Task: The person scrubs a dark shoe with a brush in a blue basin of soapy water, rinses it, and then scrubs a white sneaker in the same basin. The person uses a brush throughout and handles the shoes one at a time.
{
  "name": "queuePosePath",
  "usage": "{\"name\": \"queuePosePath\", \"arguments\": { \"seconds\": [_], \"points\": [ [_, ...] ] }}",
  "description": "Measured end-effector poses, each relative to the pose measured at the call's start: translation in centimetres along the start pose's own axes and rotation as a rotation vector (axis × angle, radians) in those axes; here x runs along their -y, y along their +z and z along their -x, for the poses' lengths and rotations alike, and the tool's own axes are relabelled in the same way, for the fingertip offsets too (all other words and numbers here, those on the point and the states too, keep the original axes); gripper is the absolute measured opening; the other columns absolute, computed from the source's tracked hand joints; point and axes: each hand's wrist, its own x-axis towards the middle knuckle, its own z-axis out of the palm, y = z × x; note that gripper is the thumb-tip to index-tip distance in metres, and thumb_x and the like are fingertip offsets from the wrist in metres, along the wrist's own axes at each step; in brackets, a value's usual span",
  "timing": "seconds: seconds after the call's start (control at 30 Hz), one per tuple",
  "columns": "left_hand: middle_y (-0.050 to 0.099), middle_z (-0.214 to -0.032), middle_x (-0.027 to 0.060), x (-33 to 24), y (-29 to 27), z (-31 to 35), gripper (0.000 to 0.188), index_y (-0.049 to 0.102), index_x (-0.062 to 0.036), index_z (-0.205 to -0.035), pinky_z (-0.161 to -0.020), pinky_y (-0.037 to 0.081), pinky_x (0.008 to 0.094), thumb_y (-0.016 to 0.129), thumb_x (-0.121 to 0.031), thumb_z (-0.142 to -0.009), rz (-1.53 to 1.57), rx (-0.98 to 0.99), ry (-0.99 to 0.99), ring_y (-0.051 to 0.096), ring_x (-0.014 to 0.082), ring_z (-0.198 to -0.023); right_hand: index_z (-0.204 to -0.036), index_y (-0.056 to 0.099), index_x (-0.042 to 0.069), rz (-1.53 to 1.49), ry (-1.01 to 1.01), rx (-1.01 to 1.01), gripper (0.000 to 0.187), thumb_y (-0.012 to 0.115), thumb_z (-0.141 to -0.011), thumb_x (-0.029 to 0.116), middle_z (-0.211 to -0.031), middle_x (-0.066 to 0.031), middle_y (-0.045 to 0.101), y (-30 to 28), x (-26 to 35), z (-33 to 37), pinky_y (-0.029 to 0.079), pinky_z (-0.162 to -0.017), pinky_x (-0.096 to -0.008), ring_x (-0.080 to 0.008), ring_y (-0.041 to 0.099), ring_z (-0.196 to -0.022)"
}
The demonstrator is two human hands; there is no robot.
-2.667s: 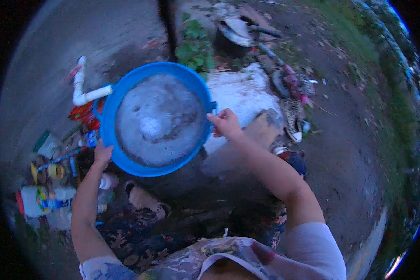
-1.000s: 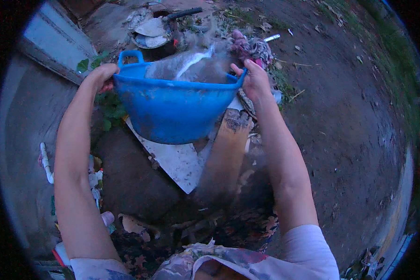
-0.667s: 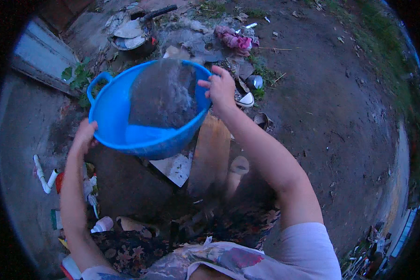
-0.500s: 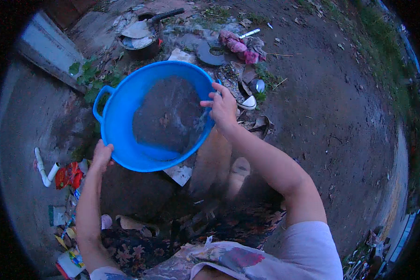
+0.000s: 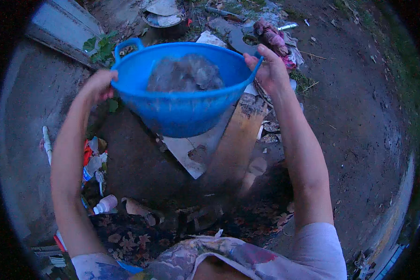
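A blue plastic tub [image 5: 186, 114] with loop handles is held up in front of me, tilted so that its near outer wall shows. Inside, a grey-brown loose mass [image 5: 184, 74] is blurred; I cannot tell its exact kind. My left hand [image 5: 98, 86] grips the rim at the left, near one handle [image 5: 128, 43]. On the opposite side, my right hand [image 5: 271, 70] is closed around the handle and rim, with some fingers hidden. Beneath the tub lie a pale broken board [image 5: 198, 156] and a brown plank [image 5: 235, 135].
A dark pot [image 5: 165, 30] with scraps stands behind the tub, and a pink-grey cloth [image 5: 273, 39] lies at the far right of it. Left of me are a white pipe [image 5: 46, 143], a pink-white bottle [image 5: 106, 204] and litter. A pale metal panel [image 5: 65, 30] leans at the far left.
The tub has risen and shifted right, and its tilt has changed so its near wall shows. The mass inside looks heaped and blurred. Both hands have moved upward, the right also rightward.
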Motion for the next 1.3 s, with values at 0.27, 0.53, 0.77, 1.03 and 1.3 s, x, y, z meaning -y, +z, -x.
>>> {"name": "queuePosePath", "arguments": {
  "seconds": [0.27,0.53,0.77,1.03,1.3],
  "points": [
    [0.045,-0.047,0.0029,-10.8,-1.1,-5.7,0.034,0.046,-0.0104,-0.061,-0.034,0.028,0.0280,0.045,-0.040,-0.077,-0.301,-0.009,-0.026,0.039,0.0136,-0.035,-0.127,0.036,-0.006,0.006,-0.092,-0.035,0.046,0.056,-0.088,0.008,-0.114,-0.0155,0.047,-2.7,0.4,-4.4,0.050,-0.080,-0.0375,-0.0305,0.057,-0.098],
    [0.058,-0.073,0.0070,2.1,1.4,2.6,0.025,0.051,-0.0083,-0.093,-0.042,0.042,0.0275,0.046,-0.030,-0.081,0.104,-0.108,0.046,0.055,0.0141,-0.053,-0.131,0.032,-0.003,0.221,-0.015,-0.156,0.050,0.050,-0.085,0.001,-0.100,-0.0175,0.053,-0.1,-1.1,2.3,0.046,-0.052,-0.0310,-0.0255,0.063,-0.078],
    [0.059,-0.088,0.0164,20.3,8.7,6.8,0.026,0.053,0.0022,-0.094,-0.071,0.045,0.0381,0.051,-0.019,-0.079,0.127,-0.403,0.257,0.058,0.0248,-0.081,-0.097,0.052,0.002,0.572,0.005,0.001,0.013,0.054,-0.086,0.009,-0.069,-0.0032,0.050,1.6,-5.3,8.3,0.039,-0.042,-0.0281,-0.0129,0.047,-0.051],
    [0.058,-0.084,0.0114,12.2,-2.8,7.8,0.027,0.051,0.0005,-0.095,-0.053,0.048,0.0389,0.050,-0.020,-0.077,-0.076,-0.255,0.033,0.059,0.0225,-0.073,-0.081,0.051,0.003,0.812,0.268,-0.052,0.016,0.053,-0.085,0.019,-0.063,-0.0044,0.046,3.2,-4.5,9.4,0.042,-0.041,-0.0305,-0.0152,0.047,-0.050],
    [0.052,-0.053,0.0076,-13.8,-6.0,1.3,0.016,0.055,-0.0049,-0.063,-0.033,0.041,0.0299,0.055,-0.017,-0.074,-0.950,-0.162,0.223,0.048,0.0173,-0.037,-0.067,0.038,0.011,0.203,0.610,-0.261,0.019,0.039,-0.086,0.017,-0.056,-0.0044,0.035,-1.0,-4.2,1.8,0.030,-0.037,-0.0296,-0.0158,0.033,-0.042]
  ]
}}
